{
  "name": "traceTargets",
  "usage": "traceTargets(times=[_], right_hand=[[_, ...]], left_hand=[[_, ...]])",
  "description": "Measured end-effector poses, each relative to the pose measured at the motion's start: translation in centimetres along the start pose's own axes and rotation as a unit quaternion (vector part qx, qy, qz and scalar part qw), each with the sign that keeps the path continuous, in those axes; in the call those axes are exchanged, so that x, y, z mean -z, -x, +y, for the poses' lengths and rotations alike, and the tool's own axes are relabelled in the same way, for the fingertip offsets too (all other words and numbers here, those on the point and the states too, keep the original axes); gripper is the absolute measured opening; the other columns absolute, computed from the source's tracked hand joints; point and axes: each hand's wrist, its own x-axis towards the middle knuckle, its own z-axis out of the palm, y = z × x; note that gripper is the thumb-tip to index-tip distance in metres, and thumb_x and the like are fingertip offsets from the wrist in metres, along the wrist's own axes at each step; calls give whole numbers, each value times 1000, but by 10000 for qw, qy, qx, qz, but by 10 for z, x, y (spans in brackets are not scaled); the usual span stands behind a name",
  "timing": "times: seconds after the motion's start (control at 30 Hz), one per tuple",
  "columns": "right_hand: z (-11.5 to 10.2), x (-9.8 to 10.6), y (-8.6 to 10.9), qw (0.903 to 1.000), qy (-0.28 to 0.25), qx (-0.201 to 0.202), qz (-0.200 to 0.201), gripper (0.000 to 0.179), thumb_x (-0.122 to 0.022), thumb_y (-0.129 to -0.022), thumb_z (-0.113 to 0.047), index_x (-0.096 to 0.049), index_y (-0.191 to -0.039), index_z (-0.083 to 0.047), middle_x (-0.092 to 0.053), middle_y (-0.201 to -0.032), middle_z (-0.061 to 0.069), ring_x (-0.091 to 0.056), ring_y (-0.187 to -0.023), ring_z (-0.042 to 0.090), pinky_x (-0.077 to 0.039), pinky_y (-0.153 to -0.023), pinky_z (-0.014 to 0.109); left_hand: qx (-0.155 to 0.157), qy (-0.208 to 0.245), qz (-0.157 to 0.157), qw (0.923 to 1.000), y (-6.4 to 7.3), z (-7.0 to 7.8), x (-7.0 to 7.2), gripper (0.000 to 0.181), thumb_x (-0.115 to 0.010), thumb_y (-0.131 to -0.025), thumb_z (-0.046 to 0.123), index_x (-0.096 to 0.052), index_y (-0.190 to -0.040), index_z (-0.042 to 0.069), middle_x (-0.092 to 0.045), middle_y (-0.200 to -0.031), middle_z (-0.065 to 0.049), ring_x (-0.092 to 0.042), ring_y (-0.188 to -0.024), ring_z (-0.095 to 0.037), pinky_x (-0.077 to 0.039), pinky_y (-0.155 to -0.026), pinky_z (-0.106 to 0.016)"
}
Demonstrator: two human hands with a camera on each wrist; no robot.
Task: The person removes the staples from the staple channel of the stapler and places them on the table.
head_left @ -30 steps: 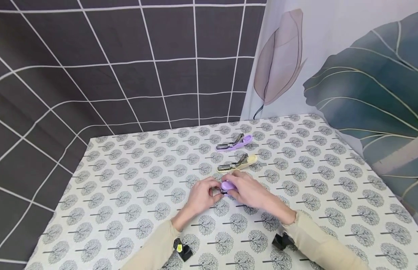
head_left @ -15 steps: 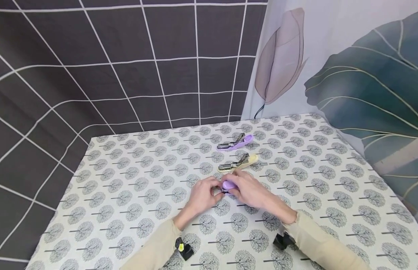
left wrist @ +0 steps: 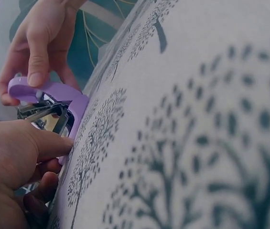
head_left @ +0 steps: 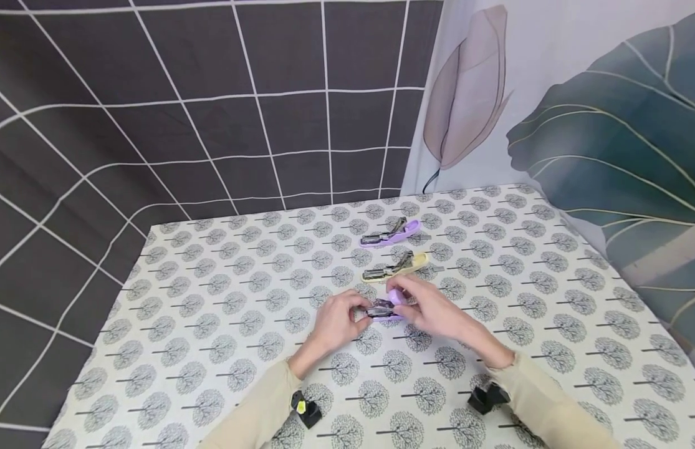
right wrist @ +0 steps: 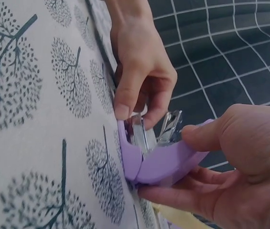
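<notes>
A purple stapler (head_left: 388, 317) lies on the patterned cloth between both hands, its metal inner parts exposed. My left hand (head_left: 337, 319) grips the far left end of its base, thumb at the near side, as the left wrist view shows. My right hand (head_left: 434, 310) pinches the stapler's purple top cover (right wrist: 170, 162) between thumb and fingers. That cover stands tilted up and back from the base, with the metal magazine (right wrist: 139, 133) showing between them. Beyond the hands lie a yellow stapler (head_left: 396, 268) and another purple stapler (head_left: 391, 234), both spread open.
A pale cloth with tree prints (head_left: 240, 349) covers the table. Behind it hangs a dark curtain with white grid lines (head_left: 212, 93), and at the right a leaf-patterned curtain (head_left: 605, 137). Black camera mounts (head_left: 306, 410) sit at the wrists.
My right hand has moved right, swinging the stapler's top cover up and back, so the metal parts now show. My left hand stays at the base end.
</notes>
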Motion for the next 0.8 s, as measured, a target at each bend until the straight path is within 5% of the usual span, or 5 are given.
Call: traceTargets(times=[0.3, 0.57, 0.8], right_hand=[[12, 2, 9, 9981, -567, 105, 221, 31, -68, -84, 11, -55, -107, -4, -61, -117, 18, -66, -99, 29, -54, -88, 40], [25, 2, 17, 9933, -1113, 262, 187, 28, -66, -89, 7, -53, -112, -2, -55, -79, 2, -56, -62, 15, -50, -53, 26], [35, -2, 21, 9815, -1808, 542, 324, 27, -61, -90, 12, -49, -113, 2, -57, -95, 14, -55, -53, 18, -47, -45, 24]], left_hand=[[47, 15, 3, 10000, 0, 0, -1, 22, -84, -77, 9, -75, -98, 10, -68, -90, 4, -49, -62, -3, -43, -58, -22], [88, -9, -29, 10000, 0, 0, -1, 21, -84, -77, 9, -75, -96, 10, -68, -91, 5, -49, -63, -3, -44, -62, -23], [144, -33, -37, 9999, 0, 1, 0, 21, -84, -77, 10, -75, -96, 11, -67, -90, 6, -48, -62, -2, -43, -61, -23]])
